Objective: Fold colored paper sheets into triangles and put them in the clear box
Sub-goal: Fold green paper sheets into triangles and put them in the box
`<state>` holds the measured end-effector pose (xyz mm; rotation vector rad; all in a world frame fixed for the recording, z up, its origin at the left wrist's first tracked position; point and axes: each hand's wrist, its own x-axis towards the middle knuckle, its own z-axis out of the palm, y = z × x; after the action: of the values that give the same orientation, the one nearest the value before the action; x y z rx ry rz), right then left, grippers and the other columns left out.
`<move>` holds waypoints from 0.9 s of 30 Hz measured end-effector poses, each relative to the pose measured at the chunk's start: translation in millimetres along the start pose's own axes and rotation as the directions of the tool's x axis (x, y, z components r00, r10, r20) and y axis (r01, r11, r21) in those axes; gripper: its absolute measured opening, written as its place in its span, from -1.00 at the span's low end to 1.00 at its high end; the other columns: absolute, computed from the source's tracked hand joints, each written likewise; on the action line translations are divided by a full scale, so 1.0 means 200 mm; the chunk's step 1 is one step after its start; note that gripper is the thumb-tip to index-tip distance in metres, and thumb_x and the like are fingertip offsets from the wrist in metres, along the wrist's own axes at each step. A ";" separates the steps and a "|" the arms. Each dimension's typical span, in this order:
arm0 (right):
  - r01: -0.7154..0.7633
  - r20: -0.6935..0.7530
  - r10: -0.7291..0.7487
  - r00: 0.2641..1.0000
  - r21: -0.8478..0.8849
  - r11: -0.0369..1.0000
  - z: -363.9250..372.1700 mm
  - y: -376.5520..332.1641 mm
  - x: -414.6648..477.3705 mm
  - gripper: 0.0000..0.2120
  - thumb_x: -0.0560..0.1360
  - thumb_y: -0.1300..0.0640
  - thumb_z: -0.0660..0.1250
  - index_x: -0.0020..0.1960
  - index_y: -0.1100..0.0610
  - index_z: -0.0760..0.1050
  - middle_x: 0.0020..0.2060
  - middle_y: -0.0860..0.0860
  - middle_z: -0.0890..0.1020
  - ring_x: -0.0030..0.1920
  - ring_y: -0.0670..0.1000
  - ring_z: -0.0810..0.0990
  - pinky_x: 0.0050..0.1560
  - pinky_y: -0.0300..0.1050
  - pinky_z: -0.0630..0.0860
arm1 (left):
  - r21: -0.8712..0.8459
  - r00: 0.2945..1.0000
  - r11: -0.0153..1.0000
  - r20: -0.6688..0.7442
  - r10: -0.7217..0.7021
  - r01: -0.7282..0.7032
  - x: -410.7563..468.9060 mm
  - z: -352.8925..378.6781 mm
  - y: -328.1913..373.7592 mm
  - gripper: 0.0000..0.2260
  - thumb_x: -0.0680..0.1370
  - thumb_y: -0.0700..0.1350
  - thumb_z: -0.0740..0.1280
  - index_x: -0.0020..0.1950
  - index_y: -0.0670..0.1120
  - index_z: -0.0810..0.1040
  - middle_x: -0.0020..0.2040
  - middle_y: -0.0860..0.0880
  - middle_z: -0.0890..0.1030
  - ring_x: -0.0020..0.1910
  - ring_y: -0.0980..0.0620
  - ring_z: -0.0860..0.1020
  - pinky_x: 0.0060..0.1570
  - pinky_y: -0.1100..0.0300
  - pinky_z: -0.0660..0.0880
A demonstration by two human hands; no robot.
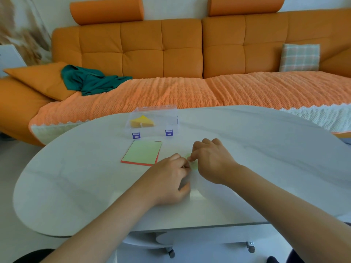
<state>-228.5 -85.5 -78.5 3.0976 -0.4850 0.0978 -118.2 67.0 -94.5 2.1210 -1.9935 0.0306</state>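
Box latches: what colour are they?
The latches are purple; the head view shows them best.

I am seeing the table [76, 186] showing a smooth, hard white top with a faint sheen and pale grey veining. Near its far edge the clear box [169, 118] is gleaming as glossy see-through plastic, its clasps [136, 135] showing as opaque purple plastic; the yellow triangles [142, 121] inside are reading as matt paper. The stack of sheets [142, 152] in front of it is lying as thin, dull paper, and the green sheet [193, 164] near the middle is looking the same. Beyond the far edge the sofa [142, 52] is showing woven orange cloth, its blanket [190, 92] a coarse ribbed knit. Under the table the wheels [251, 247] are glinting like metal.
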 end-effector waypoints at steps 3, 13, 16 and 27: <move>-0.011 0.005 0.011 1.000 0.020 1.000 0.01 0.01 -0.01 -0.50 0.51 0.26 0.11 0.31 -0.10 0.55 0.19 -0.08 0.51 0.09 0.05 0.43 0.13 -0.03 0.32 | -0.033 1.000 0.999 -0.007 -0.016 0.016 -0.03 0.02 0.01 -0.50 0.48 0.09 0.09 0.23 -0.10 0.62 0.17 0.03 0.54 0.19 0.07 0.43 0.07 0.09 0.52; 0.080 -0.237 -0.087 0.968 -0.041 0.996 0.12 0.00 -0.11 -0.58 0.52 0.07 0.06 0.12 0.06 0.66 0.15 0.04 0.60 0.15 0.13 0.53 0.07 0.02 0.51 | -0.074 0.996 0.996 -0.058 -0.061 0.057 -0.08 0.05 0.06 -0.55 0.52 0.08 0.15 0.26 -0.13 0.57 0.16 -0.01 0.54 0.20 0.03 0.42 0.17 0.08 0.48; 0.139 -0.269 -0.145 0.952 -0.043 0.989 0.14 0.00 -0.16 -0.61 0.48 0.07 0.09 0.04 -0.01 0.69 0.03 -0.04 0.65 0.05 0.07 0.57 0.00 -0.01 0.54 | -0.074 0.996 0.996 -0.066 -0.062 0.057 -0.08 0.04 0.06 -0.56 0.52 0.09 0.16 0.28 -0.10 0.55 0.14 0.01 0.51 0.19 0.05 0.40 0.18 0.11 0.46; 0.136 -0.279 -0.128 0.952 0.012 0.991 0.15 0.00 -0.24 -0.65 0.45 0.04 0.14 -0.01 0.01 0.70 -0.01 -0.10 0.70 -0.06 0.03 0.62 -0.05 -0.01 0.55 | -0.058 0.997 0.996 -0.041 -0.068 0.065 -0.09 0.05 0.07 -0.57 0.57 0.14 0.13 0.38 0.03 0.48 0.15 0.08 0.43 0.19 0.10 0.38 0.11 0.16 0.47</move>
<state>-272.6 -71.2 -110.7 3.0627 -0.2682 0.5344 -133.7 81.8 -104.4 2.1317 -1.8767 0.0080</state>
